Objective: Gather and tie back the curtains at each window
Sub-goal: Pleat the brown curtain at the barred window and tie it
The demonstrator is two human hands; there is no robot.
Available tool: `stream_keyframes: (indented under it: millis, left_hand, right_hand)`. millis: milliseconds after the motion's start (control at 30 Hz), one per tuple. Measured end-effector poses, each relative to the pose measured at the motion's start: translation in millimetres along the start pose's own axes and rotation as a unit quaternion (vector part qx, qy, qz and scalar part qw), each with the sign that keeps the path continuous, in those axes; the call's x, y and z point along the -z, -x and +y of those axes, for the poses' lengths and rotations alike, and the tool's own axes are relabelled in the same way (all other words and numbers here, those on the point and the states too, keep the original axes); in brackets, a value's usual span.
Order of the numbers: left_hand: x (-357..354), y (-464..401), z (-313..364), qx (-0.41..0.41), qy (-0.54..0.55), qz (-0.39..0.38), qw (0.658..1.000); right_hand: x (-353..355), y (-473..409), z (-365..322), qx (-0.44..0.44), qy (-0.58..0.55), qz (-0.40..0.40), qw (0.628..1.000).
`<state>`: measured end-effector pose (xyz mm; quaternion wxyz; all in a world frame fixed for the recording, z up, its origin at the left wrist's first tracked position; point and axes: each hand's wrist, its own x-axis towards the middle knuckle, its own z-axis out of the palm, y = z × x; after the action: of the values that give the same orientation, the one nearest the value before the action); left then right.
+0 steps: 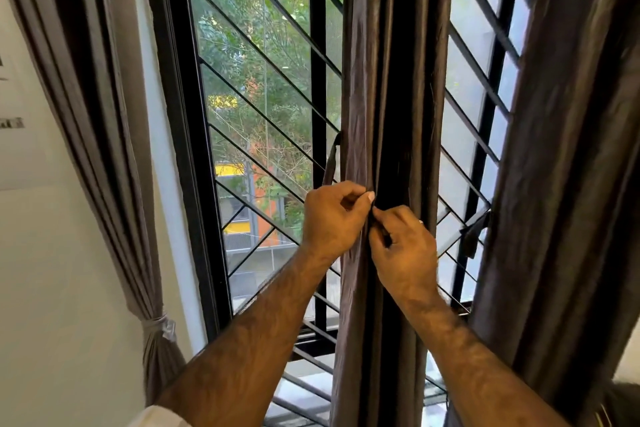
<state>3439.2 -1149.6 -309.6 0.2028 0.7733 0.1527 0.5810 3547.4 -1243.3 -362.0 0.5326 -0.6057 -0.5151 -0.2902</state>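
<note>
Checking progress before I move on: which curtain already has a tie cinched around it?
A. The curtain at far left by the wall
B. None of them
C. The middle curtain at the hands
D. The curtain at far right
A: the far-left curtain is pinched in by a pale tie low down, while both hands, left hand and right hand, pinch a dark strap at the middle curtain.

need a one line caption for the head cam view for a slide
Both hands, left hand and right hand, pinch a dark tie strip around the gathered middle curtain.
</note>
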Motion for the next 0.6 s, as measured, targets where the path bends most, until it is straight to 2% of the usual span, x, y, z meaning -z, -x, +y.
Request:
stream_keyframes:
  millis: [200, 300, 367, 433, 500, 533, 600]
  left_hand:
    - [2, 12, 4, 0.024, 0.011, -0.012, 1.000]
    - [1, 26, 6, 0.030, -0.063, -0.008, 0.997]
    - [3, 31, 8, 0.032, -0.143, 0.023, 0.989]
    - [11, 29, 5, 0.041, -0.211, 0.062, 0.975]
    - [21, 23, -4, 0.097, -0.251, 0.095, 0.958]
    - [23, 21, -10, 0.140, -0.246, 0.104, 0.953]
    - [19, 18, -13, 0.185, -0.180, 0.096, 0.961]
  right_hand:
    - [-1, 17, 5, -0.021, -0.031, 0.009, 0.999]
    - [2, 27, 4, -0.041, -0.059, 0.039, 0.997]
    - [3, 31, 5, -0.096, -0.084, 0.063, 0.990]
    - [5, 27, 17, -0.181, -0.125, 0.123, 0.968]
    - [6, 19, 32, -0.251, -0.145, 0.170, 0.942]
    - [5, 17, 37, -0.250, -0.135, 0.165, 0.944]
    - [-4, 18, 36, -0.170, -0.097, 0.106, 0.975]
